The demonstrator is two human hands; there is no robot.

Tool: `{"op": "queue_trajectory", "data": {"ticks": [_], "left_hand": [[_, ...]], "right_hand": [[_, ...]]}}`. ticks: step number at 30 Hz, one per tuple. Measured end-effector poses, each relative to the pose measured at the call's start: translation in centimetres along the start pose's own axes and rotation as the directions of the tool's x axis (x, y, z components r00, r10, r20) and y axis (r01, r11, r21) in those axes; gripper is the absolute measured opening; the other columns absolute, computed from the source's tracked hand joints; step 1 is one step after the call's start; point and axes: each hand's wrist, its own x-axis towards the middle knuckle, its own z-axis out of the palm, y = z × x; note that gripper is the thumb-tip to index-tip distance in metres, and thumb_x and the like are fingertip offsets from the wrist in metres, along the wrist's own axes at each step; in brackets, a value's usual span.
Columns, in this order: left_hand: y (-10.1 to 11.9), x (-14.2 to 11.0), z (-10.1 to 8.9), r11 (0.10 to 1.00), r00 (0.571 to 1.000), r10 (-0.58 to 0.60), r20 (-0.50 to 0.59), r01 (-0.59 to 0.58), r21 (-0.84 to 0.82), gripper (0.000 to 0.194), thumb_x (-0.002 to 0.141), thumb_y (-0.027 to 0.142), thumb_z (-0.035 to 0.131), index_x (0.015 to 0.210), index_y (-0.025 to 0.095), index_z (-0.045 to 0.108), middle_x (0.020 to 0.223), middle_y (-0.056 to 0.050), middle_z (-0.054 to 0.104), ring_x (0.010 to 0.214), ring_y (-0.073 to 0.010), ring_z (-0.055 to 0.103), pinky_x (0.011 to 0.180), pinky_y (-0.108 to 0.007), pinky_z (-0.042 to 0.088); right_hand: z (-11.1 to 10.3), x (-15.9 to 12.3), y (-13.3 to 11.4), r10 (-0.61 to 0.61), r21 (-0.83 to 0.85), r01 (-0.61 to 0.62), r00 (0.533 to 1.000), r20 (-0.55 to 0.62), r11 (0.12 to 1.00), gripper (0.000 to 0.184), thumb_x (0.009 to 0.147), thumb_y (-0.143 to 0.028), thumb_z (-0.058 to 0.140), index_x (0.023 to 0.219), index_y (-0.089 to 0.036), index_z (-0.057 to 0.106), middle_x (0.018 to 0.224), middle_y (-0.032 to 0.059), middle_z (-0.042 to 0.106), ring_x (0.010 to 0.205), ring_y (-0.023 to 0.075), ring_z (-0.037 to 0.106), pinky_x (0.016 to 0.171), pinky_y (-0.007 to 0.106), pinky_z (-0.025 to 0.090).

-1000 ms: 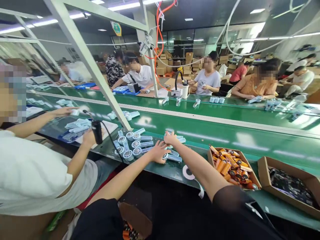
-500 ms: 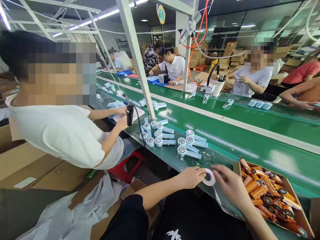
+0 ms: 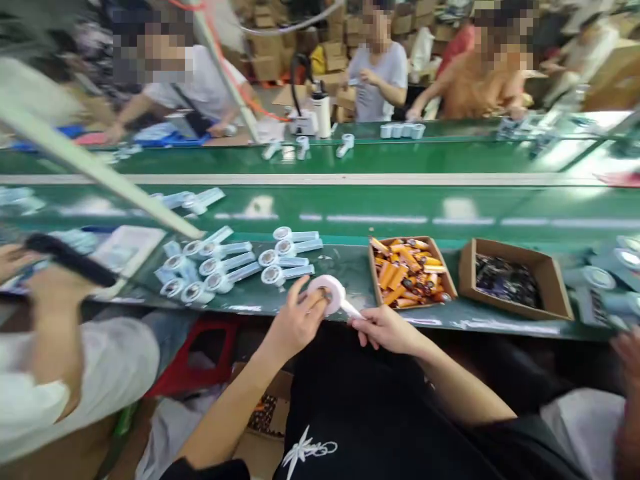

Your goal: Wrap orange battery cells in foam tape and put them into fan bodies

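Observation:
A roll of white tape is held up over the near edge of the green bench. My left hand has its fingers around the roll's left side, some of them at the central hole. With closed fingers, my right hand pinches the loose strip of tape pulled out from the roll's lower right. Left of the roll lie several pale blue handheld fan bodies with round heads and long handles. On the right, a cardboard box holds several orange-wrapped cylindrical batteries.
Another cardboard box of small dark parts stands further right. A green conveyor belt runs behind the bench. A slanted white post rises at left. A co-worker's arm is close on the left; another person's hand shows at right.
My view has swung right, bringing the dark-parts box into sight. My right hand, earlier spread beside the roll, now pinches the tape's strip. The roll is tilted up more.

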Motion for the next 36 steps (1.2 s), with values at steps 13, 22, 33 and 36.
{"op": "queue_trajectory", "data": {"ticks": [13, 22, 33, 36], "left_hand": [[-1.5, 0.6, 3.9, 0.983, 0.996, 0.067, -0.054, -0.075, -0.165, 0.037, 0.094, 0.001, 0.050, 0.125, 0.014, 0.066, 0.122, -0.017, 0.070, 0.132, -0.0365, 0.059, 0.113, -0.068, 0.051], [0.2, 4.2, 5.8, 0.963, 0.991, 0.123, -0.054, -0.133, -0.234, 0.043, 0.091, -0.004, 0.048, 0.126, 0.013, 0.066, 0.123, -0.015, 0.071, 0.140, -0.0375, 0.054, 0.113, -0.065, 0.052], [0.4, 6.8, 3.3, 0.926, 0.966, 0.255, 0.029, -0.236, -0.296, 0.040, 0.091, 0.002, 0.060, 0.126, 0.019, 0.071, 0.121, -0.013, 0.071, 0.149, -0.0411, 0.043, 0.112, -0.060, 0.057], [0.2, 7.0, 2.7, 0.931, 0.956, 0.286, 0.066, -0.260, -0.257, 0.044, 0.092, 0.000, 0.060, 0.128, 0.022, 0.071, 0.121, -0.010, 0.071, 0.151, -0.0391, 0.042, 0.112, -0.056, 0.059]], "right_hand": [[-9.6, 0.9, 1.4, -0.356, -0.859, 0.145, 0.933, -0.046, 0.491, 0.030, 0.101, -0.020, 0.059, 0.128, -0.023, 0.074, 0.128, 0.0096, 0.076, 0.123, 0.0272, 0.062, 0.114, 0.047, 0.044], [-11.4, 3.6, 1.6, -0.417, -0.726, 0.175, 0.894, -0.167, 0.665, 0.016, 0.097, -0.026, 0.064, 0.104, -0.020, 0.077, 0.110, 0.0113, 0.073, 0.110, 0.0274, 0.062, 0.108, 0.049, 0.046], [-9.2, 0.3, -0.1, -0.107, 0.093, 0.172, 0.870, -0.482, 0.981, 0.050, 0.098, -0.049, 0.066, 0.140, -0.022, 0.068, 0.131, 0.0091, 0.076, 0.121, 0.0268, 0.072, 0.103, 0.043, 0.061], [-9.2, -0.5, -1.3, -0.185, -0.220, 0.093, 0.877, -0.444, 0.971, 0.039, 0.102, -0.038, 0.060, 0.137, -0.025, 0.072, 0.135, 0.0069, 0.075, 0.126, 0.0272, 0.070, 0.110, 0.043, 0.057]]}}
